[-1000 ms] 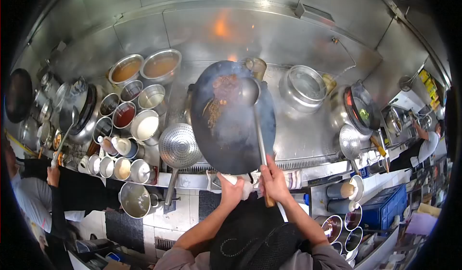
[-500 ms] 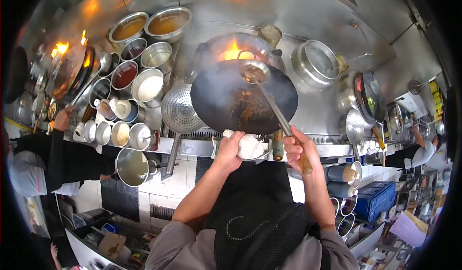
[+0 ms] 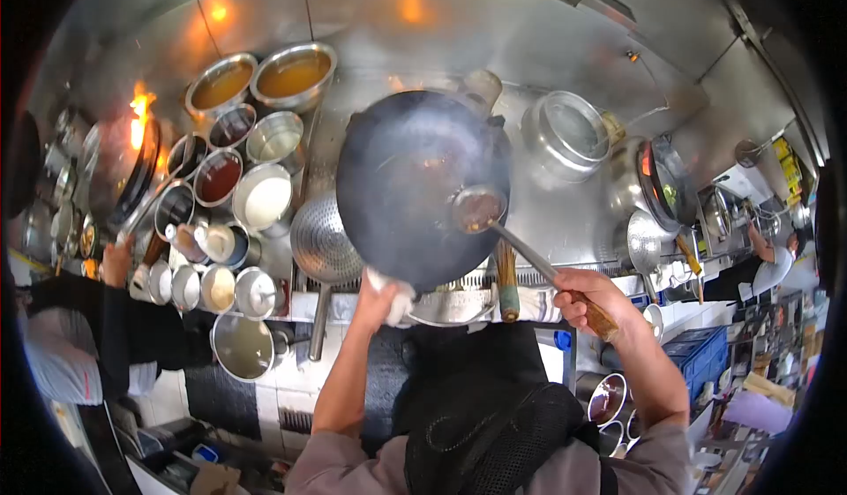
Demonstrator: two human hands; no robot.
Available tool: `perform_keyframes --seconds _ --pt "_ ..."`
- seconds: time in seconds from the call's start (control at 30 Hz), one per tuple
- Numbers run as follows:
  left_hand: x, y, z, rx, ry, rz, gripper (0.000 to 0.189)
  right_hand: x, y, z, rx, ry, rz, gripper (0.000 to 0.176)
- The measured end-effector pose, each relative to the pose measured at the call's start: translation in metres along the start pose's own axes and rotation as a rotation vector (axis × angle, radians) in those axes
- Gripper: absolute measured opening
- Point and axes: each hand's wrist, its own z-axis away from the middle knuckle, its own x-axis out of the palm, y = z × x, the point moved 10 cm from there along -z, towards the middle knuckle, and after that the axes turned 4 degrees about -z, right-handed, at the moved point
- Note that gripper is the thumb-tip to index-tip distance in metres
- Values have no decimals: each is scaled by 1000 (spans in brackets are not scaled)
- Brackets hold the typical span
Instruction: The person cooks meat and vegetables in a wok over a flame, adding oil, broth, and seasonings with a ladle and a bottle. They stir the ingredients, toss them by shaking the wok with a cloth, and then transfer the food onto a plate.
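My left hand (image 3: 378, 303) is closed round a folded white cloth (image 3: 397, 294), at the near left rim of a large black wok (image 3: 406, 186). The cloth meets the rim; how the fingers sit beneath it is hidden. Smoke hangs over the wok, and its bottom carries only a few browned scraps. In my right hand (image 3: 589, 301) is the wooden handle of a long metal ladle (image 3: 529, 254). Its bowl, with some brown food in it, hovers over the wok's right side.
A perforated skimmer (image 3: 324, 241) lies left of the wok, beyond it several sauce containers (image 3: 218, 177). A green-handled brush (image 3: 508, 296) rests at the counter's front edge. Metal pots (image 3: 566, 129) stand right. Another person's hand (image 3: 116, 261) works far left, near flames (image 3: 139, 116).
The wok has come nearer and left, now tilted, covering most of the burner flame. My left hand with the cloth moved left to its rim. My right hand and ladle moved right and down.
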Motion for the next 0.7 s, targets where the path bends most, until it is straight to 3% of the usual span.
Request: perform_keyframes --seconds 0.03,0.17,0.23,0.3,0.33,0.43,0.5,0.57,0.7 --pt "-6 3 4 66 -22 -91 52 1 1 -1 59 47 53 11" --pt "-1 17 28 140 -26 -255 58 43 -21 23 -26 -30 52 17" --pt "1 12 32 251 51 -407 60 37 -16 30 -45 -61 -56 14" --pt "7 5 32 206 104 -373 58 42 -17 33 -61 -261 -373 32" --pt "12 5 27 175 98 -264 57 39 -14 28 -64 -303 -390 22" --pt "24 12 12 148 129 -115 45 39 -6 19 -192 -319 -296 25" --pt "43 -14 -6 -168 39 271 33 39 0 11 -230 -331 -265 31" --pt "67 -3 -15 -263 -8 406 23 29 6 1 -262 -307 -258 40" --pt "105 -11 -64 -126 -4 486 20 12 15 -10 -243 -250 -177 35"
